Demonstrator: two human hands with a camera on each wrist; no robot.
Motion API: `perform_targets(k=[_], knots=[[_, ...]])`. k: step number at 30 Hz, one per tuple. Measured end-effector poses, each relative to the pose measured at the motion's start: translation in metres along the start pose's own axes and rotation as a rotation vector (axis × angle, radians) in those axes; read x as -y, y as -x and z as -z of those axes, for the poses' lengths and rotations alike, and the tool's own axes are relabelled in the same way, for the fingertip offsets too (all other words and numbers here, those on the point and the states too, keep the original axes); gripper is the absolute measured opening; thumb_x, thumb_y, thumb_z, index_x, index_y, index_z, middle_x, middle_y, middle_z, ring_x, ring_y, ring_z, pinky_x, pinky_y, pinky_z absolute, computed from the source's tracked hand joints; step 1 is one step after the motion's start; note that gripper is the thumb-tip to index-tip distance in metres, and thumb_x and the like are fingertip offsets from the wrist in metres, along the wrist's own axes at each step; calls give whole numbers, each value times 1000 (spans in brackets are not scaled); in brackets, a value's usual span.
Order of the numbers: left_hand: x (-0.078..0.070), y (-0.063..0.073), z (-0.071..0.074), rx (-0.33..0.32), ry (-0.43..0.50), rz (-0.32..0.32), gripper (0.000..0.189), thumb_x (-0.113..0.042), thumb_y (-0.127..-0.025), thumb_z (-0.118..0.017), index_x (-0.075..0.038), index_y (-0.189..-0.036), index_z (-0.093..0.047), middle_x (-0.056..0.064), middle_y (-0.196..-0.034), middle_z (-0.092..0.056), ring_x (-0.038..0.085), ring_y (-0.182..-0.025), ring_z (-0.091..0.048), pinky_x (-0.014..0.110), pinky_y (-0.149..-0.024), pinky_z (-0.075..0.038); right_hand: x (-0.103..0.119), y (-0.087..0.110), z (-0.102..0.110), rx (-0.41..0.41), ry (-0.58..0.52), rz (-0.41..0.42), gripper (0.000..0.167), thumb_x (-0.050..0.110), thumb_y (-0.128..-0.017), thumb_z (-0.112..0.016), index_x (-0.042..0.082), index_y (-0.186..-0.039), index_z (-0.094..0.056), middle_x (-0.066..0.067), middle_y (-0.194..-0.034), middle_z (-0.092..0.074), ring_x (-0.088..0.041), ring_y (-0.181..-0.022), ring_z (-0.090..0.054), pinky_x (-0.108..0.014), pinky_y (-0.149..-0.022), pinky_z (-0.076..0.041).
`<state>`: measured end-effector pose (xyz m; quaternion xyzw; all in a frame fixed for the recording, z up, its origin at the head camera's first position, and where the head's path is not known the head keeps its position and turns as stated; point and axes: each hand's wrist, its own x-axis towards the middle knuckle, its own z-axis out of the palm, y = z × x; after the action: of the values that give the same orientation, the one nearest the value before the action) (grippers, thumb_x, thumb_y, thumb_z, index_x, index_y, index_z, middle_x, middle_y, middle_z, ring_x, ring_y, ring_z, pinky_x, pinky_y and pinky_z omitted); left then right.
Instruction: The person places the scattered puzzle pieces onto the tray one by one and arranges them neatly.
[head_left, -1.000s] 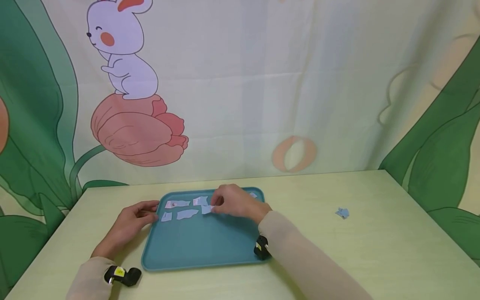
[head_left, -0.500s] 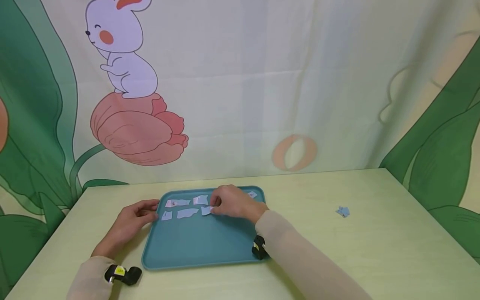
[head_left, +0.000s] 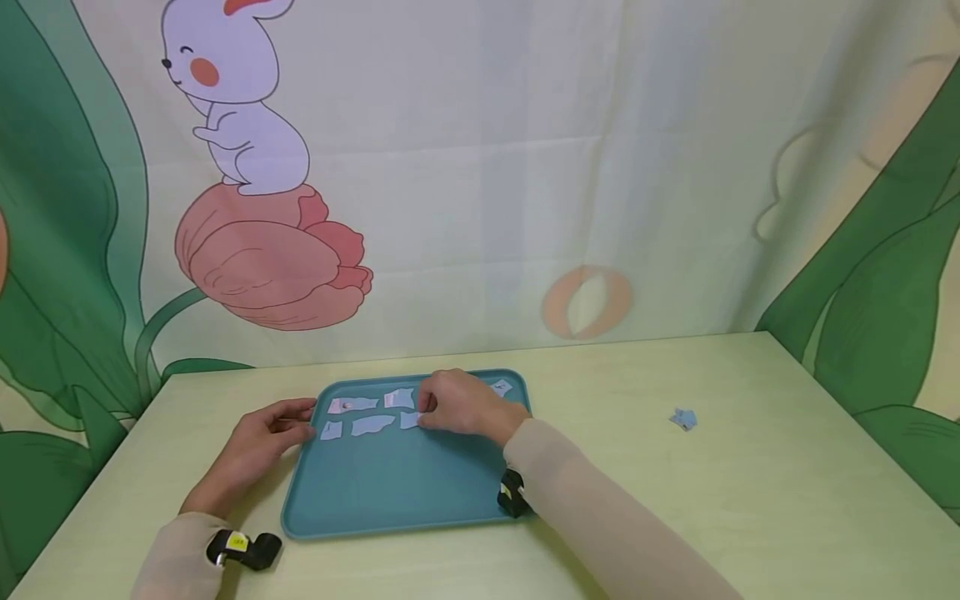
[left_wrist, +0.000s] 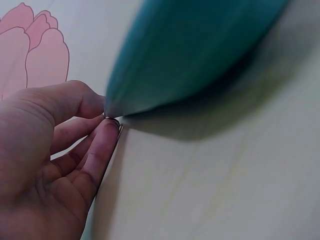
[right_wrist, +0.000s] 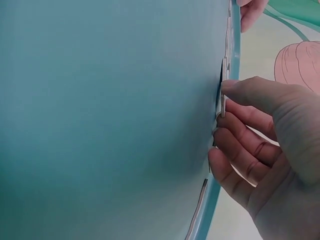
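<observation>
On the teal tray (head_left: 390,492), torn pale paper pieces lie flat in two rows near the far side. My right hand (head_left: 467,407) pinches a small torn piece of paper (head_left: 408,420) in the nearer row; in the right wrist view the thumb is on this paper piece (right_wrist: 223,75), seen edge-on with a gap under it. At the tray's left rim, my left hand (head_left: 258,446) grips the edge between thumb and fingers, as the left wrist view also shows at the rim (left_wrist: 116,97). The right hand hides part of the tray's far right.
Left on the tray are a long printed piece (head_left: 352,405), a wavy piece (head_left: 372,425) and a small piece (head_left: 332,430). Another piece (head_left: 501,387) lies at the far right corner. A small pile of scraps (head_left: 683,419) sits on the table (head_left: 750,500) to the right.
The right hand has shifted slightly left, and its paper piece has come down, now apart from the printed piece behind it. The left hand stays at the rim.
</observation>
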<state>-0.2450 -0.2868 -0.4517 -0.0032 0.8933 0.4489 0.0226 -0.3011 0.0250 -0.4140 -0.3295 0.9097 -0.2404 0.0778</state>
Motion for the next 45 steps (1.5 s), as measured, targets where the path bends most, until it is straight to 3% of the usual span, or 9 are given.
perform_targets(k=[10,23,29,38,45], knots=[[0,1,1,4,0,-10,54,-14,-104,-66,3,-153,-51,23,-138,-62,34,-119,-59,28,-90,-51,0,-2,-2,4,41,-6,5,16,-97,-79,12,-97,-77,5,-92,-69,-11,-83,-60,-27,-79,-53],[0,-1,0,0,-5,-2,54,-15,-104,-66,3,-153,-51,24,-138,-62,34,-119,-59,40,-97,-51,0,-2,-2,6,53,-5,5,18,-98,-80,13,-97,-77,5,-92,-69,-11,-84,-60,-27,-79,-52],[1,-1,0,1,-5,-3,55,-15,-104,-66,4,-153,-50,24,-138,-62,34,-119,-59,37,-94,-51,1,0,0,5,37,0,7,19,-97,-80,13,-98,-77,4,-93,-69,-12,-85,-61,-28,-80,-53],[2,-2,1,-3,-9,-4,55,-16,-105,-66,4,-154,-50,24,-138,-61,34,-118,-58,32,-91,-52,1,13,12,-23,5,-21,20,18,-97,-80,5,-112,-77,-4,-107,-71,-18,-97,-64,-33,-90,-54],[2,-1,0,0,-6,-15,54,-15,-104,-66,4,-153,-50,24,-137,-62,34,-118,-58,30,-90,-51,-10,30,25,-84,-60,22,22,15,-97,-79,2,-114,-75,-9,-111,-71,-24,-104,-67,-37,-94,-55]])
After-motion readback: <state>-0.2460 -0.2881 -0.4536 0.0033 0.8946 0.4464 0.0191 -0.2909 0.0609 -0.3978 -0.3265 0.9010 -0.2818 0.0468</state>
